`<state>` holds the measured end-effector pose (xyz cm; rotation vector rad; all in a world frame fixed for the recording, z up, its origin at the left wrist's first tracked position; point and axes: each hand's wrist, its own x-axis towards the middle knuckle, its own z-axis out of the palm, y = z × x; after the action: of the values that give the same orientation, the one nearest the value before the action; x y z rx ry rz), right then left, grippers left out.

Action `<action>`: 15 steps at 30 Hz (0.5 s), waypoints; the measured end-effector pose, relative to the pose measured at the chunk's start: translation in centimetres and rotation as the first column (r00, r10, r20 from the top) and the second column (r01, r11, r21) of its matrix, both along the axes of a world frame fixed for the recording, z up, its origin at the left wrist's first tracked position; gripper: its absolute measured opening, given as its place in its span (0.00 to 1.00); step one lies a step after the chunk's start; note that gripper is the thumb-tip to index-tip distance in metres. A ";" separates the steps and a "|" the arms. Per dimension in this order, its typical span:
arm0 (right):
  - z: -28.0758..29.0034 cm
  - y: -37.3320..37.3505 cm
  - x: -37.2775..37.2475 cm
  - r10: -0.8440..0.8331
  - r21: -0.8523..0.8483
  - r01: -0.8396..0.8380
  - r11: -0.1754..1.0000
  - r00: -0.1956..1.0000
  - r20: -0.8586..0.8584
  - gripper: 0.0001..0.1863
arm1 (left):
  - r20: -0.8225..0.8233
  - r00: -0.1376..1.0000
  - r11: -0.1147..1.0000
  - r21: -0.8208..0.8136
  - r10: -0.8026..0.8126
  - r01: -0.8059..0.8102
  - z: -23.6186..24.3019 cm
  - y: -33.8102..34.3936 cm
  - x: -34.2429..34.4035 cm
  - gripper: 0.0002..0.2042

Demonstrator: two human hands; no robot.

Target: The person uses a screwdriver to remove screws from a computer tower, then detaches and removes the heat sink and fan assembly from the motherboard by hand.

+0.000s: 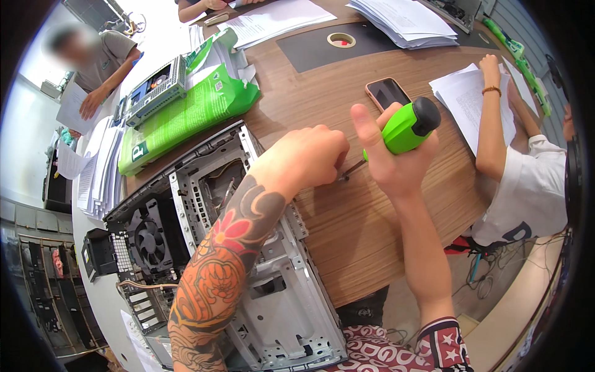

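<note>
My right hand (403,164) is wrapped round the green handle of a screwdriver (400,131), whose black butt end points up and away. Its thin dark shaft slants down to the left, toward my left hand (313,155). That hand is closed, its fingers curled beside the shaft's tip; what they hold, if anything, is hidden. A small dark piece (345,177) shows at the tip, too small to name. Beneath my tattooed left forearm lies an opened computer case (282,297), with a bare metal frame and a black fan (150,235) inside.
Beyond the case lie a green paper packet (186,118) and a metal drive unit (158,90). A phone (387,93), a tape roll (341,40) and paper stacks (409,25) rest on the wooden table (347,248). Other people sit at the left, far side and right, handling papers.
</note>
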<state>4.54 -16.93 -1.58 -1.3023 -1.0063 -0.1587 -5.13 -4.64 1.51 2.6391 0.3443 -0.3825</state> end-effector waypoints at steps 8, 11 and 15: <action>0.7 -0.6 -0.1 0.002 0.042 0.001 0.999 0.999 -0.051 0.19 | 0.042 0.998 0.998 0.043 0.037 -0.038 -0.8 0.0 0.0 0.05; 0.8 -0.5 0.3 -0.004 0.069 0.009 0.998 0.997 -0.074 0.19 | 0.105 0.993 0.993 0.108 -0.055 0.044 -0.5 0.0 0.0 0.09; 0.9 -0.5 0.8 -0.012 0.105 0.022 0.994 0.996 -0.094 0.19 | 0.352 0.920 0.939 0.341 -0.172 0.045 1.7 0.0 -0.9 0.11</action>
<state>5.34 -17.44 -0.71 -1.2110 -0.8965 -0.1607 -6.01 -4.60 3.16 2.9838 0.1397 0.1727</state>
